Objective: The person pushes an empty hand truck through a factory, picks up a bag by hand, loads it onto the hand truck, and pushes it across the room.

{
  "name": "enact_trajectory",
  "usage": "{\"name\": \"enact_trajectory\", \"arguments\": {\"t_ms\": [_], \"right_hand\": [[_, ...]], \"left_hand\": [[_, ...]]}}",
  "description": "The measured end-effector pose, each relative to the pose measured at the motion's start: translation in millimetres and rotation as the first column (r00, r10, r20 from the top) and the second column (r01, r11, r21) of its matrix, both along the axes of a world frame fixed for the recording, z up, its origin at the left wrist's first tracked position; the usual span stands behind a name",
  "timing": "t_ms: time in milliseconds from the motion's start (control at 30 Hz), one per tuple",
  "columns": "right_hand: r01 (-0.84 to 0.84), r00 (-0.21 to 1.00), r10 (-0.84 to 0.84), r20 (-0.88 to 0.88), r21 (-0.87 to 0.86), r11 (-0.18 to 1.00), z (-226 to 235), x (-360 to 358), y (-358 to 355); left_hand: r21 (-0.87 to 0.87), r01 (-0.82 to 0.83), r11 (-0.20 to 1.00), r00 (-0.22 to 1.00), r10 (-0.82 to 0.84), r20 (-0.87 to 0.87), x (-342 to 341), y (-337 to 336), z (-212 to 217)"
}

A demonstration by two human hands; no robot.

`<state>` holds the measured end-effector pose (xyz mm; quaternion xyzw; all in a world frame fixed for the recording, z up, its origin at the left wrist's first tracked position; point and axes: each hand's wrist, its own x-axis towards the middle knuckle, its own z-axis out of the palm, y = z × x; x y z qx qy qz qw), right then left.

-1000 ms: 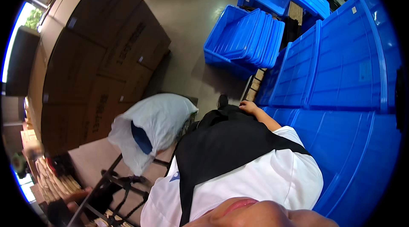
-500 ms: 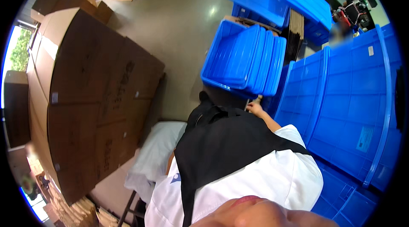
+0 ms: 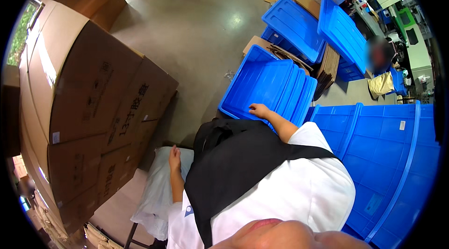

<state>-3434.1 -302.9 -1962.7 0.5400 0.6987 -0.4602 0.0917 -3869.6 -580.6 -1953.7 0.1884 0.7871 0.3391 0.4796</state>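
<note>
My right hand (image 3: 260, 110) hangs over the near side of an open blue plastic bin (image 3: 255, 85). Its fingers point left, loosely bent and apart, with nothing visible in them. Several more blue bins or lids (image 3: 299, 97) lean nested in the right part of that bin. At my left side, my left hand (image 3: 175, 157) is held with its fingers stretched out and holds nothing that I can see. It is nearest to a whitish plastic sack (image 3: 161, 183), which lies partly behind my forearm.
Large brown cardboard boxes (image 3: 107, 113) stand on my left. Stacked blue crates (image 3: 379, 151) rise close on my right. Farther off are lidded blue bins (image 3: 294, 27) and flattened cardboard (image 3: 329, 66). A person (image 3: 380, 55) is near a workbench at the far right.
My right hand has risen from below the blue bin's near edge and moved left over it. My left hand has come into view beside the sack. The whole view has shifted slightly.
</note>
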Motion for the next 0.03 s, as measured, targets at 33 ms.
{"name": "enact_trajectory", "arguments": {"t_ms": [33], "right_hand": [[-0.061,0.998,0.061,0.011,-0.005,0.998,1.1,-7.8,6.6]], "left_hand": [[-0.005,0.007,1.0,1.0,-0.007,-0.001,-2.0,5.8,-1.2]]}}
